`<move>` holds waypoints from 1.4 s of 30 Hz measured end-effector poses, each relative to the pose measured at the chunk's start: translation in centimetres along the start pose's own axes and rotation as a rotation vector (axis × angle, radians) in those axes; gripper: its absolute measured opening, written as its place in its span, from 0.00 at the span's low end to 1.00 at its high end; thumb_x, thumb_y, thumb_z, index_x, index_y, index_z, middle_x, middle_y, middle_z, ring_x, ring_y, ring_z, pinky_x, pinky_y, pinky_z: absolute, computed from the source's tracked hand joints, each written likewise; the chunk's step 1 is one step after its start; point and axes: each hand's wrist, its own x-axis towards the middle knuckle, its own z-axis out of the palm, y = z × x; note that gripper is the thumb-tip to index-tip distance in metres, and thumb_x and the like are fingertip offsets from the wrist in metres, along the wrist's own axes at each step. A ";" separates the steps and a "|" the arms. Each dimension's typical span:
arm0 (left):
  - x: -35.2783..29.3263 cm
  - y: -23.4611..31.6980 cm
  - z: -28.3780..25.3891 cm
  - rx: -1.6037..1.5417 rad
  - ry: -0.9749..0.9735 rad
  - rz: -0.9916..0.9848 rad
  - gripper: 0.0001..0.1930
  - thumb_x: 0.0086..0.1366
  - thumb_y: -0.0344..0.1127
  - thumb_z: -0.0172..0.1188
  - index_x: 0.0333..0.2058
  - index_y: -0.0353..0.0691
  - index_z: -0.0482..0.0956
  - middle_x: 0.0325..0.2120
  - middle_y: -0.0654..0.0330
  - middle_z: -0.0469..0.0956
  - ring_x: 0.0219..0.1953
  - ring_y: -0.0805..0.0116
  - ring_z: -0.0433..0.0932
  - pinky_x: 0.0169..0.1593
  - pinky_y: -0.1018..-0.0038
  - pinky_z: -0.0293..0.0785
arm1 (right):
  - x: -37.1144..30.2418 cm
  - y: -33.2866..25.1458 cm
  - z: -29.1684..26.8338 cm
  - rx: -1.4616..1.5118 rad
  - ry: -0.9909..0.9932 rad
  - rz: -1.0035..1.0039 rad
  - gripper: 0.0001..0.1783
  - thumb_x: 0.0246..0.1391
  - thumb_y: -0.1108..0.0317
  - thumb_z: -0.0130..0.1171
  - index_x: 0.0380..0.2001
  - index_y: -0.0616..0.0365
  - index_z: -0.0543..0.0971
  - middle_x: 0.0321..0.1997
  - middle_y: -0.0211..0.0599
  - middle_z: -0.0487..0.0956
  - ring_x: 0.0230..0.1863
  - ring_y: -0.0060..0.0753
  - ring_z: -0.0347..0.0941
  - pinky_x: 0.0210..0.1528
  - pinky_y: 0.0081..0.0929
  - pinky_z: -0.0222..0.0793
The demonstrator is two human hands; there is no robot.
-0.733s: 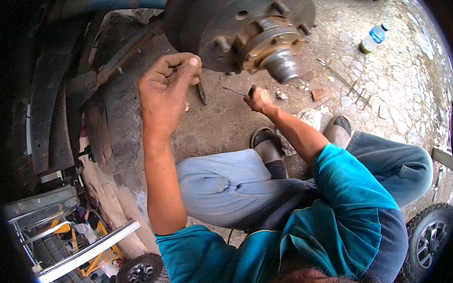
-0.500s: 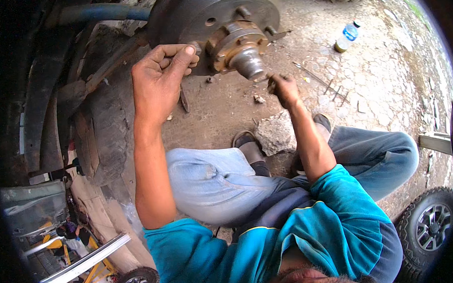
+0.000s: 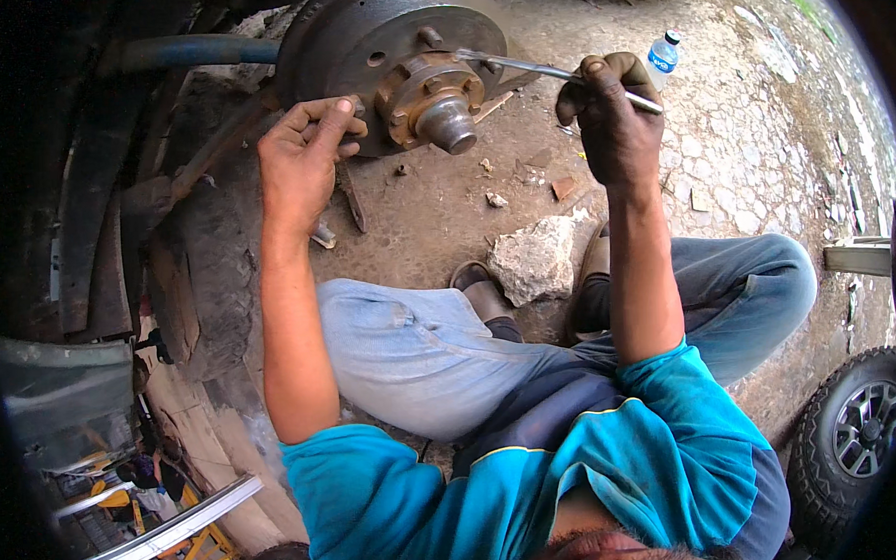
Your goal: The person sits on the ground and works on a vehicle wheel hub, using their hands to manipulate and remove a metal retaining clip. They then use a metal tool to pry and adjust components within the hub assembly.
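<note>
A dark metal brake drum (image 3: 332, 57) carries a rusty wheel hub (image 3: 400, 114) with bolts around it and a bare rounded cap in the middle. My right hand (image 3: 615, 116) is closed around a thin, slightly bent metal rod (image 3: 534, 68). Its far tip lies at the hub's upper edge, beside a wheel stud (image 3: 430, 37). At the drum's lower left face, my left hand (image 3: 310, 151) has its thumb pressed against curled fingers. What those fingers hold, if anything, is hidden.
A rough stone (image 3: 534, 260) sits between my feet. On the ground to the right stands a plastic bottle (image 3: 663, 53) with a blue label. A tyre (image 3: 853, 444) lies at the lower right. Dark metal parts and a blue pipe (image 3: 193, 52) fill the left side.
My right hand has risen from low beside the hub cap and now holds the rod against the hub. A similar rod no longer shows on the ground. My left hand stays by the drum.
</note>
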 end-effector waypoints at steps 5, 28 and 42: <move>-0.6 -0.2 0.3 -0.053 -0.003 0.018 0.14 0.77 0.38 0.67 0.50 0.32 0.86 0.40 0.56 0.88 0.41 0.69 0.88 0.44 0.73 0.85 | -1.2 -0.9 3.5 -0.206 -0.140 -0.017 0.15 0.76 0.69 0.58 0.55 0.70 0.83 0.36 0.47 0.89 0.38 0.35 0.89 0.42 0.32 0.88; -1.1 -1.3 1.4 -0.090 -0.113 0.078 0.16 0.74 0.32 0.69 0.53 0.37 0.72 0.40 0.50 0.86 0.43 0.64 0.89 0.46 0.71 0.86 | -4.8 8.3 3.4 -0.668 0.083 -0.313 0.14 0.57 0.74 0.72 0.46 0.64 0.87 0.39 0.45 0.90 0.37 0.37 0.89 0.41 0.29 0.83; -1.2 -1.5 1.6 -0.089 -0.115 0.061 0.15 0.73 0.28 0.69 0.48 0.39 0.69 0.41 0.52 0.83 0.44 0.64 0.89 0.46 0.69 0.88 | -3.0 7.8 3.3 -0.838 -0.060 -0.564 0.08 0.58 0.79 0.73 0.41 0.64 0.86 0.36 0.46 0.90 0.36 0.31 0.89 0.38 0.26 0.82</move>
